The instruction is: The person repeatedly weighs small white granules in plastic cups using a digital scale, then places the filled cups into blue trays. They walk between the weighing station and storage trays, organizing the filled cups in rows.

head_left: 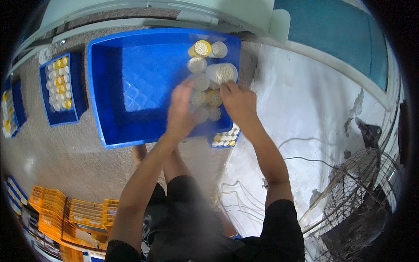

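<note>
In a large blue plastic bin [144,139], several round white and yellow tubs stand in two rows along the right end, with pale, bumpy-looking contents. At the bin's right side, my right hand [239,101] has its fingers closed on the near edge of a tilted white tub [214,72]. My left hand [180,108] is at the left side of the rows, beside another white tub [200,82]; motion blurs its fingers, and I cannot tell whether it grips that tub. A yellow tub [193,50] stands at the far end.
Smaller blue crates [65,120] of white and yellow tubs stand on the floor at left, and another is partly hidden under the bin's near right corner. Orange plastic crates [54,214] are stacked at lower left. A wire fan guard [353,187] and loose cables lie at right.
</note>
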Motion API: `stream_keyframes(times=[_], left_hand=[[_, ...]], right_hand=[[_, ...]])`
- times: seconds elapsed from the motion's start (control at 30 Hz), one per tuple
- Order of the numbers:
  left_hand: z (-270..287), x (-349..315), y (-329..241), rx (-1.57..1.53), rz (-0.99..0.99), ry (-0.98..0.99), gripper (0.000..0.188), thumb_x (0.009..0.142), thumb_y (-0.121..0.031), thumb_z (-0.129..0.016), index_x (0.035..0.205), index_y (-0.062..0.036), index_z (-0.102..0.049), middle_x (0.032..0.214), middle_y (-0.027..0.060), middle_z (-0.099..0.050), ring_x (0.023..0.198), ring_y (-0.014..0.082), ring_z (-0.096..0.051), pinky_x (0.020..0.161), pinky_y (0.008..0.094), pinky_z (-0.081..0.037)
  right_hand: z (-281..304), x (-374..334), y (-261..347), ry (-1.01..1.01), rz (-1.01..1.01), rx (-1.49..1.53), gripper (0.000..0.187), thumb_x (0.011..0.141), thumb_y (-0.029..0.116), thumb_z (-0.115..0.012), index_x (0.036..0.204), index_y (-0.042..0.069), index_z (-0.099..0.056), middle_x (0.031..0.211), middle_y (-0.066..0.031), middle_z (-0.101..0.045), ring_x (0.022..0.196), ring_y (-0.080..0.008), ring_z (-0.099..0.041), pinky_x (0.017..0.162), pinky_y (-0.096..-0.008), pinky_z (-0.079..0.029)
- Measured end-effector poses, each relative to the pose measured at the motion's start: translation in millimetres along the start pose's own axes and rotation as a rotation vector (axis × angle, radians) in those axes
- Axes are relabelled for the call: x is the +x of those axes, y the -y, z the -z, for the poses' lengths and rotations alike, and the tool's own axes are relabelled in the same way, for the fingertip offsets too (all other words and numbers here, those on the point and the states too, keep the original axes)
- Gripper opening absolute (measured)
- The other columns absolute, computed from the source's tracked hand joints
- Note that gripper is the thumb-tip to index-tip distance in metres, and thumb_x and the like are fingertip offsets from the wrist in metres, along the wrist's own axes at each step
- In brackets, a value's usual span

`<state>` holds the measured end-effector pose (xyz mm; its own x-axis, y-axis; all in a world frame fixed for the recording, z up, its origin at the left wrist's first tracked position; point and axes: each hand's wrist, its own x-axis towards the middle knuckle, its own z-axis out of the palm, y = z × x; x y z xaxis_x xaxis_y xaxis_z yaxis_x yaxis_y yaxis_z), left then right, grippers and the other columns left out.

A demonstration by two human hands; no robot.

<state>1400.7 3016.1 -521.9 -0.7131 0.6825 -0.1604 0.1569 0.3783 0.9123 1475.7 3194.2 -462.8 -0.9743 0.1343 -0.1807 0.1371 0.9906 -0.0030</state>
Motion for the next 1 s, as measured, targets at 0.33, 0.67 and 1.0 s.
stream_keyframes(times=[0.33, 0.67, 1.0], left_hand=[[65, -31, -48, -0.309, -0.076, -0.177, 0.077, 0.068, -0.009, -0.09, 0.136, -0.0047, -0.054, 0.136, 0.0146, -0.061, 0.127, 0.0281, -0.059, 0.106, 0.0385, -0.048], [165, -81, -35, -0.254, -0.03, -0.237, 0.072, 0.064, -0.007, -0.09, 0.129, -0.0051, -0.06, 0.133, 0.0159, -0.061, 0.123, 0.0294, -0.06, 0.104, 0.0386, -0.048], [208, -113, -19, -0.23, 0.022, -0.195, 0.073, 0.066, -0.006, -0.089, 0.132, -0.007, -0.057, 0.135, 0.0155, -0.061, 0.127, 0.0298, -0.057, 0.107, 0.0409, -0.046]], right_hand=[[136, -19, 83, -0.078, 0.102, 0.504, 0.039, 0.077, 0.013, -0.085, 0.113, 0.008, -0.07, 0.072, -0.0054, -0.055, 0.053, -0.0223, -0.057, 0.047, -0.0332, -0.045], [138, 13, 153, 0.022, 0.317, 0.816, 0.033, 0.086, 0.015, -0.076, 0.119, 0.015, -0.07, 0.079, -0.0038, -0.063, 0.062, -0.0215, -0.065, 0.052, -0.0333, -0.049], [141, 30, 198, 0.101, 0.37, 0.778, 0.032, 0.087, 0.014, -0.074, 0.119, 0.015, -0.07, 0.087, -0.0045, -0.069, 0.07, -0.0223, -0.07, 0.056, -0.0338, -0.054]])
